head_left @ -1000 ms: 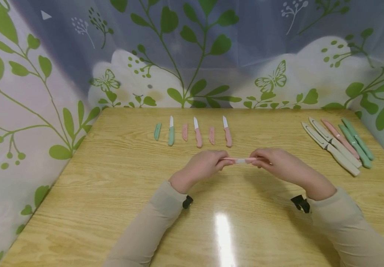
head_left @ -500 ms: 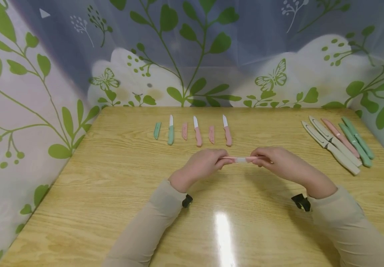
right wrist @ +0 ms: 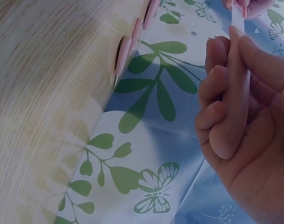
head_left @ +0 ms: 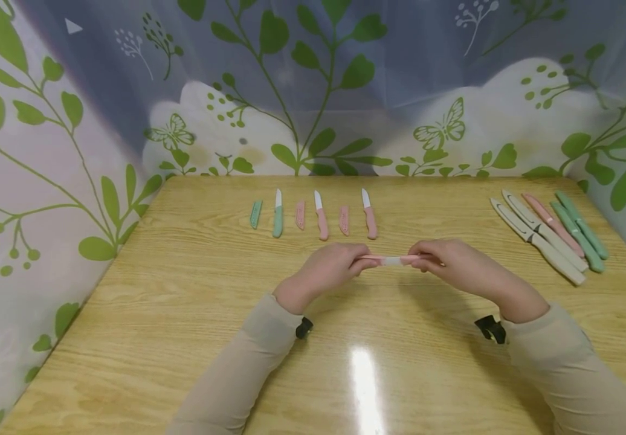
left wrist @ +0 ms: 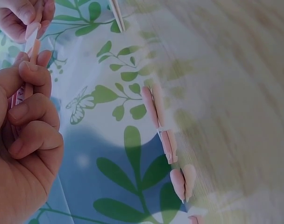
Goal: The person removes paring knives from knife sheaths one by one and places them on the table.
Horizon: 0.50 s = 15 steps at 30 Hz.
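Above the middle of the table, my right hand (head_left: 457,269) grips the pink handle of a small paring knife (right wrist: 234,100). My left hand (head_left: 335,266) pinches a pink blade sheath (left wrist: 34,51) in curled fingers. Between the hands a short stretch of white blade shows, in line with the sheath; its tip is hidden, and how deep it sits inside cannot be told. Behind the hands lie a green sheath (head_left: 256,214), a green-handled knife (head_left: 278,216), a pink sheath (head_left: 300,215), a pink-handled knife (head_left: 321,219), another pink sheath (head_left: 344,220) and another pink-handled knife (head_left: 370,219), side by side.
At the right of the wooden table (head_left: 155,290), sheathed knives lie grouped: cream ones (head_left: 538,241), a pink one (head_left: 552,223) and green ones (head_left: 582,232). A leaf-patterned cloth (head_left: 313,109) hangs along the back and sides.
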Available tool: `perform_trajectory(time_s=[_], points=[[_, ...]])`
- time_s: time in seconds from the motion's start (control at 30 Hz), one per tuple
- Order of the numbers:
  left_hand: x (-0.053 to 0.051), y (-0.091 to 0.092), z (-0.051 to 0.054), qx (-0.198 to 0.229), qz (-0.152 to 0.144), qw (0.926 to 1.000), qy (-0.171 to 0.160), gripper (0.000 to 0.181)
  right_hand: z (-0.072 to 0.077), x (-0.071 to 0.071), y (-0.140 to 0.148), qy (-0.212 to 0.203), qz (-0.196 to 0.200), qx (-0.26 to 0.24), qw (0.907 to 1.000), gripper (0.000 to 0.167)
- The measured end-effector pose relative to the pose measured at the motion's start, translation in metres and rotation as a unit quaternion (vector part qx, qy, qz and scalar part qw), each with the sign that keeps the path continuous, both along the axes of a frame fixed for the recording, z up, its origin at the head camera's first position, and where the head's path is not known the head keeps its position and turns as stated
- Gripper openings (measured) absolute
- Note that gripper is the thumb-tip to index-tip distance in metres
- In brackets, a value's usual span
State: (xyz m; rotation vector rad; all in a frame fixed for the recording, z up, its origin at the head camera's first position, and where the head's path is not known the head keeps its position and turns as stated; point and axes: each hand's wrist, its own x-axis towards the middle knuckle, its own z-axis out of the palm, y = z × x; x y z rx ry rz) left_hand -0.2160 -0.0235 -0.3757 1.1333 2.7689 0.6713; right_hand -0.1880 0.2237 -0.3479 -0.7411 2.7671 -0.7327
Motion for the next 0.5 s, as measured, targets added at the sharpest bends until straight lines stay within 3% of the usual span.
perform_trajectory(time_s=[0.5], points=[[-0.0014, 0.0008, -0.0012, 0.008, 0.002, 0.9999, -0.006, 0.032, 0.0, 0.0001, 0.0033, 0.004, 0.004, -0.001, 1.0, 0.02]])
